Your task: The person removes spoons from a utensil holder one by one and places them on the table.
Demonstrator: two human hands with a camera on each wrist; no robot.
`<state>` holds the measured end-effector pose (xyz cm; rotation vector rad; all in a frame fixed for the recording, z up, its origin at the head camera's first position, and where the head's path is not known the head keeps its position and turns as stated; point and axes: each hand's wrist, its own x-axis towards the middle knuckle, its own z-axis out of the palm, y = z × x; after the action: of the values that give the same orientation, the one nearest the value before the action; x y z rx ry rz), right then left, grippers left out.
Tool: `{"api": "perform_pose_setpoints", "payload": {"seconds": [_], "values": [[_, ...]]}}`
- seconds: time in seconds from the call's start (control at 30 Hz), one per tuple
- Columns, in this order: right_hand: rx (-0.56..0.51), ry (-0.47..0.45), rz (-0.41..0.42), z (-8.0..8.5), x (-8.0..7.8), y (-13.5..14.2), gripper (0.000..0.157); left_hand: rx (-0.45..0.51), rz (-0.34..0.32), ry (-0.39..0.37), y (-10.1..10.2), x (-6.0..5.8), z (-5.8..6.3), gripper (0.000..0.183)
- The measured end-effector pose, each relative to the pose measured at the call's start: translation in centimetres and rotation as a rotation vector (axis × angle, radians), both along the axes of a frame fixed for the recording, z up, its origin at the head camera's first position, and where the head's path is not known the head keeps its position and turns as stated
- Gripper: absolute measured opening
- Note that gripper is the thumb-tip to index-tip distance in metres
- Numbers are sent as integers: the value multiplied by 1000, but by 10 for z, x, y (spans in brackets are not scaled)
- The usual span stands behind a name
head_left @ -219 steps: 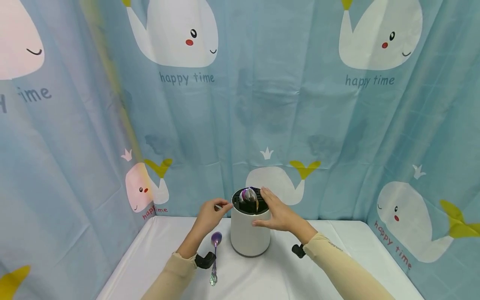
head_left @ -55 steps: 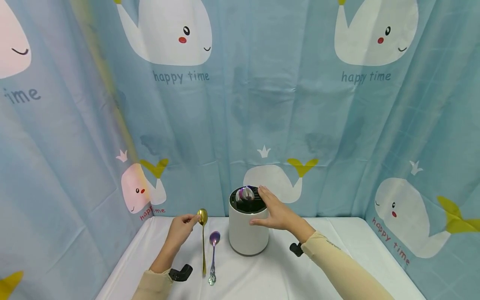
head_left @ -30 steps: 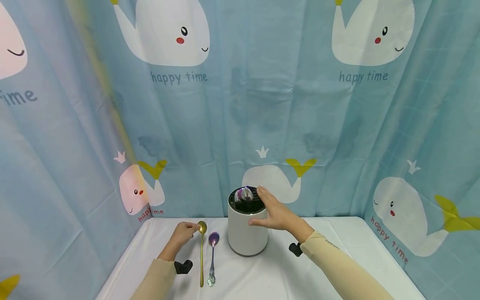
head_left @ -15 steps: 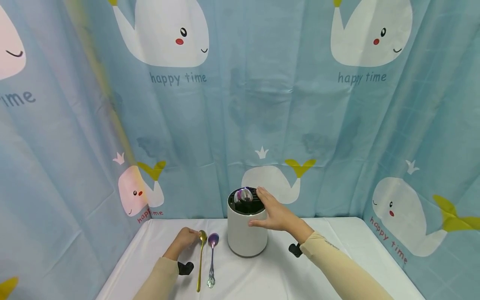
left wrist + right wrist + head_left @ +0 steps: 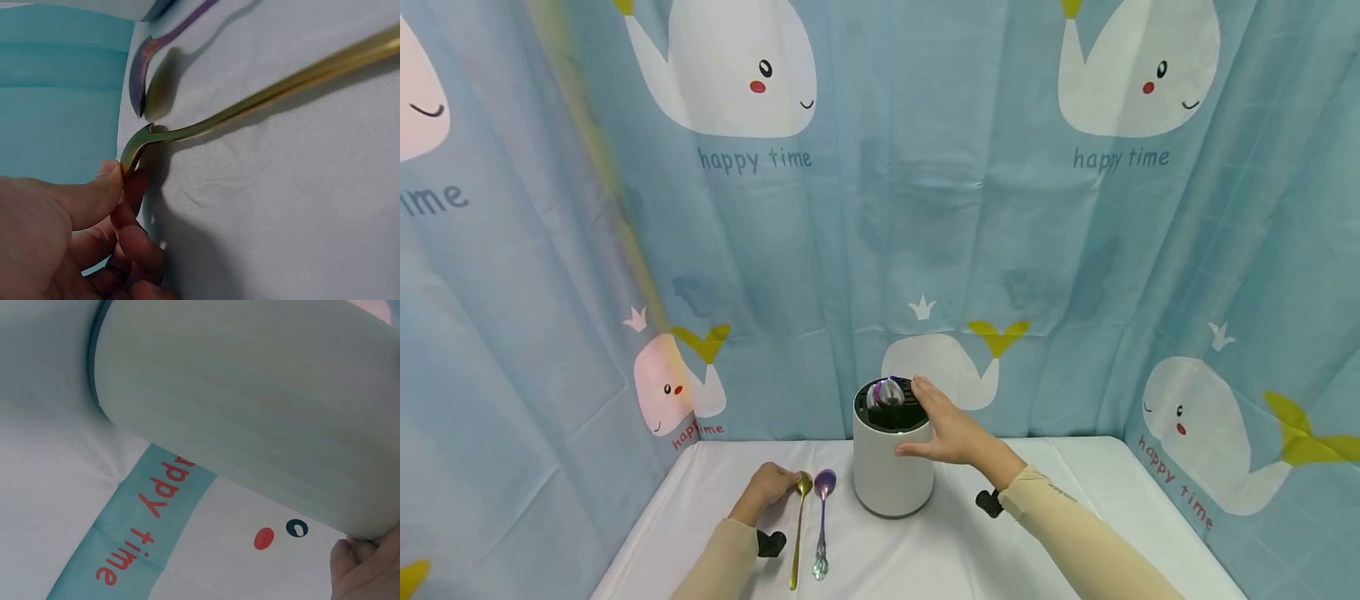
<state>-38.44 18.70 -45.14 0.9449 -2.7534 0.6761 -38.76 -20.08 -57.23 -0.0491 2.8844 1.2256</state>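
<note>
In the head view my left hand (image 5: 772,485) is low at the left of the table, pinching the bowl of a gold spoon (image 5: 797,533) between thumb and fingertips. The left wrist view shows the thumb (image 5: 106,181) on the bowl's end, the handle (image 5: 300,81) running close over the white cloth. Just right of it lies a purple spoon (image 5: 823,521) with an ornate handle end. A white cylindrical utensil holder (image 5: 892,475) with a black slotted top stands upright, shiny spoon bowls (image 5: 889,392) showing in it. My right hand (image 5: 951,429) rests spread against its right side, fingers straight at the rim, thumb across the front.
A white cloth (image 5: 1037,542) covers the table. Behind and at both sides hangs a blue curtain (image 5: 925,225) printed with whales. Dark wrist cameras (image 5: 771,543) sit on both wrists.
Earlier the purple spoon lay alone on the cloth. My left hand has since brought the gold spoon beside it and lowered it towards the table. My right hand stays on the holder.
</note>
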Motion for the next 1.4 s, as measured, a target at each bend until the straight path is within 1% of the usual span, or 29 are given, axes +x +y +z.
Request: {"api": "perform_pose_setpoints", "payload": {"seconds": [0.07, 0.13, 0.27, 0.37, 0.47, 0.53, 0.63, 0.8, 0.97, 1.03, 1.13, 1.23, 1.3, 1.4], "values": [[8, -8, -5, 0, 0, 0, 127, -42, 2, 8, -1, 3, 2, 33], [18, -12, -9, -2, -1, 0, 127, -61, 8, 6, -2, 5, 2, 33], [30, -19, -20, -3, -3, 0, 129, -75, 45, -11, -2, 2, 1, 31], [24, -17, -23, -3, -2, 1, 129, -90, 75, -33, -3, 0, 5, 28], [13, -17, -23, -2, -1, 1, 128, -85, 73, -28, -2, -3, 11, 25], [2, -15, -21, -1, -1, 1, 128, -77, 43, 8, 0, -5, 17, 26], [9, -20, -29, -1, -1, 2, 129, -43, 2, 68, 7, -7, 30, 28], [5, -27, -32, -1, -1, 3, 129, 5, -64, 166, 27, -4, 58, 28], [21, -26, -34, -1, -1, 3, 130, 28, -95, 234, 48, 0, 86, 29], [20, -23, -30, -1, -1, 3, 130, 45, -105, 253, 55, 1, 98, 28], [15, -20, -28, -2, -2, 2, 130, 64, -138, 308, 62, 0, 115, 25], [19, -15, -31, -2, -2, 2, 129, 80, -155, 347, 69, 0, 128, 26], [29, -14, -31, -2, -2, 1, 129, 83, -165, 367, 73, 0, 134, 25], [32, -20, -30, -3, -2, 0, 129, 100, -185, 376, 80, 3, 141, 23]]}}
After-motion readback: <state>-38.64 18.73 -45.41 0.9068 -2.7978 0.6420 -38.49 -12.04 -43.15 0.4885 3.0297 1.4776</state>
